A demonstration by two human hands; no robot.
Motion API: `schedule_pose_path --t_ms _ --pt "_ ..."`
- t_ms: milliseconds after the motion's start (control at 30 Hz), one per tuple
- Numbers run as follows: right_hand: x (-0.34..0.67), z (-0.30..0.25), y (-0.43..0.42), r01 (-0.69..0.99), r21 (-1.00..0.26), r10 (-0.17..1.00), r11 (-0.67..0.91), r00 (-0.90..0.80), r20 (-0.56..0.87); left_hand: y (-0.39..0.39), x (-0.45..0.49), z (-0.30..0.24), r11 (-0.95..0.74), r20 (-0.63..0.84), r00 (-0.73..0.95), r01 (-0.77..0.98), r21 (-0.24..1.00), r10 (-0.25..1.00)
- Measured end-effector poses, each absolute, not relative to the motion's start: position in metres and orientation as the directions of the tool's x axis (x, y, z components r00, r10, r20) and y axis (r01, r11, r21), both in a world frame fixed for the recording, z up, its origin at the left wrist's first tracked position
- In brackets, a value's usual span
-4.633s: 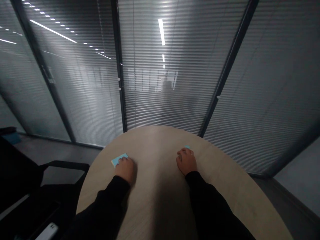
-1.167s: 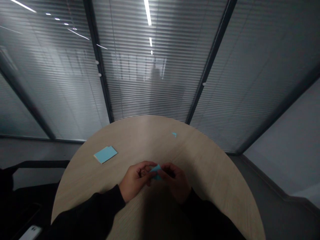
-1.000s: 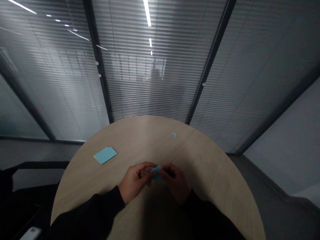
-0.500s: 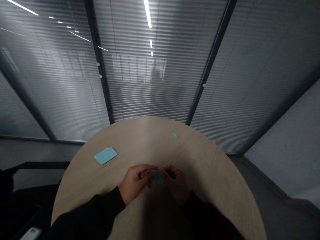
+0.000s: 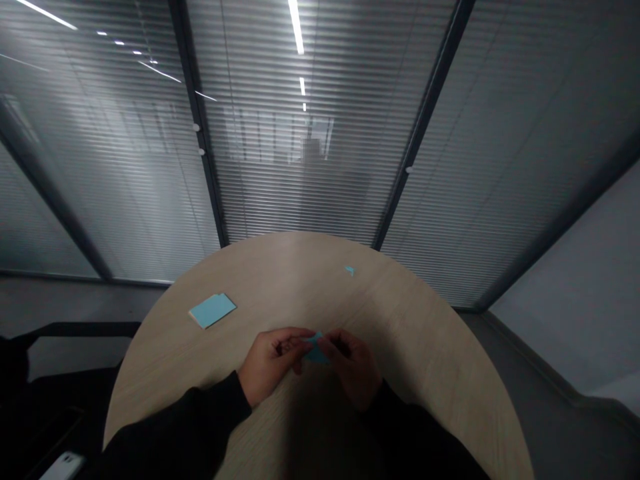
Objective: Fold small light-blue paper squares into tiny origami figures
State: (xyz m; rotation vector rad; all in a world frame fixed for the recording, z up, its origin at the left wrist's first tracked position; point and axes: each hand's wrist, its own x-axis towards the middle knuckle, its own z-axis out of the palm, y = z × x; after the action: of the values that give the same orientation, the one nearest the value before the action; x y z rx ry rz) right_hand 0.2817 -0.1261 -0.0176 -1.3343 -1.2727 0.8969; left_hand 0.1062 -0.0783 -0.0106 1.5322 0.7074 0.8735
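My left hand (image 5: pixel 271 366) and my right hand (image 5: pixel 353 369) meet above the near part of the round wooden table (image 5: pixel 300 280). Between their fingertips both pinch a small piece of light blue paper (image 5: pixel 317 352), partly hidden by my fingers. Further left on the tabletop, a flat stack of light blue sticky notes (image 5: pixel 213 311) lies out of reach of my fingers. A tiny blue paper scrap (image 5: pixel 349 270) rests near the far edge, beyond my right hand.
A black chair (image 5: pixel 65 330) stands at the table's left side, with a white object (image 5: pixel 63 466), perhaps a phone, at the lower left corner. Glass partitions with slatted blinds run behind the far edge. Grey floor shows to the right.
Earlier my hands lay apart on the table, on the blue stack and scrap. Now they are together, holding the blue piece, which shifts slightly between my fingers over the last second.
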Motion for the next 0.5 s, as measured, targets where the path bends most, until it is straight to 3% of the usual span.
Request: schedule_pose_path --t_ms 367,500 --pt "0.2821 -0.0182 -0.1260 0.186 -0.977 0.978 0.109 0.155 0.139 -0.0770 0.1052 -0.0148 -0.154 0.145 0.543 -0.030 0.988 0.827" --pt "0.2827 -0.0184 -0.1256 0.147 -0.983 0.971 0.111 0.194 0.138 -0.0762 0.1069 -0.0123 -0.080 0.116 0.548 -0.089 0.993 0.828"
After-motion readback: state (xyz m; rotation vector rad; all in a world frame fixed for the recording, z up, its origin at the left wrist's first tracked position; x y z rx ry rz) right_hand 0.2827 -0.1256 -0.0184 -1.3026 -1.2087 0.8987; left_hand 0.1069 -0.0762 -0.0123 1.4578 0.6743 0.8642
